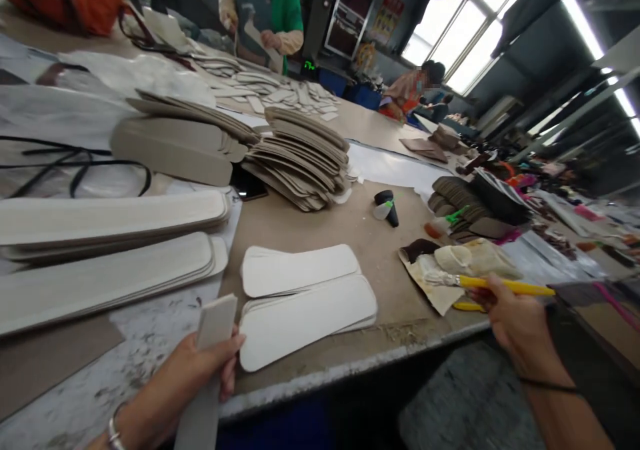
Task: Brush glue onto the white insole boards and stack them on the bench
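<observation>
My left hand [200, 370] is closed around a long grey insole-shaped board piece [207, 363], held on edge at the table's near side. My right hand [510, 317] grips a yellow-handled brush [490, 282], whose glue-caked bristles rest over a smeared paper scrap [437, 297]. Between the hands lie two stacks of white insole pieces [300, 297], flat on the brown tabletop [320, 227].
Long grey board stacks [110, 250] lie at the left, fanned piles of grey insoles [300, 157] behind. A black-capped bottle [387, 207] lies mid-table. Dark cut pieces and clutter fill the right. A person in green [265, 10] stands at the far end, another sits beyond.
</observation>
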Available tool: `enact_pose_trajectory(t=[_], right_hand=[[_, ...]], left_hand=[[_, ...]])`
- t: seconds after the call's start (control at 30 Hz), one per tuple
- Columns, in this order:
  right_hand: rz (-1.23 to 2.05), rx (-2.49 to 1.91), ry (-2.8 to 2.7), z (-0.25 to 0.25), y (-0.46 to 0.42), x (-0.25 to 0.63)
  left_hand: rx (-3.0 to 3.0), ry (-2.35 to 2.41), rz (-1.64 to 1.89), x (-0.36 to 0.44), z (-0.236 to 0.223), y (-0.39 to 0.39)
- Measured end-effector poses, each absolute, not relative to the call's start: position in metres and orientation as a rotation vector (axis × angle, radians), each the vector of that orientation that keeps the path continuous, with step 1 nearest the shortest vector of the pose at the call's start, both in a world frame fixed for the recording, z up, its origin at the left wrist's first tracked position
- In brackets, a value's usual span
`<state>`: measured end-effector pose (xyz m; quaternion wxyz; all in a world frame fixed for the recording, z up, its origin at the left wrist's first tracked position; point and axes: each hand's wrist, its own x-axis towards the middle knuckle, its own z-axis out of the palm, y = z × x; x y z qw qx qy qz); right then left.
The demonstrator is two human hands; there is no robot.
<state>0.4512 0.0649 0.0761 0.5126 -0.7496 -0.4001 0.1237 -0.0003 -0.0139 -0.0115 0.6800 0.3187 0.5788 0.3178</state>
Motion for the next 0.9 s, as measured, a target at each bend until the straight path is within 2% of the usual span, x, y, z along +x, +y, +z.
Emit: enact_pose_trajectory(t=[0.13,0.27,0.43,0.6,0.9], right_hand=[[0.995,-1.478,-0.800,0.056,0.023,0.332],[1.284,-1.295,-0.954,0.038,0.004,0.234],[1.212,-1.339,-1.162,0.025,0.005,0.217],[1.078,-1.378,-1.258,0.033,0.002,0.221],[1.126,-1.365,-1.282,0.028,0.001,0.204]], left_hand=[[0.675,1.237,0.698,0.000,-0.004,-0.008],[0.645,1.192,0.667,0.000,0.001,-0.006],[0.635,1.201,0.662,-0.001,-0.001,-0.005],[0.643,1.178,0.667,-0.002,-0.001,-0.006],[0.713,1.157,0.629,-0.003,0.000,-0.004]])
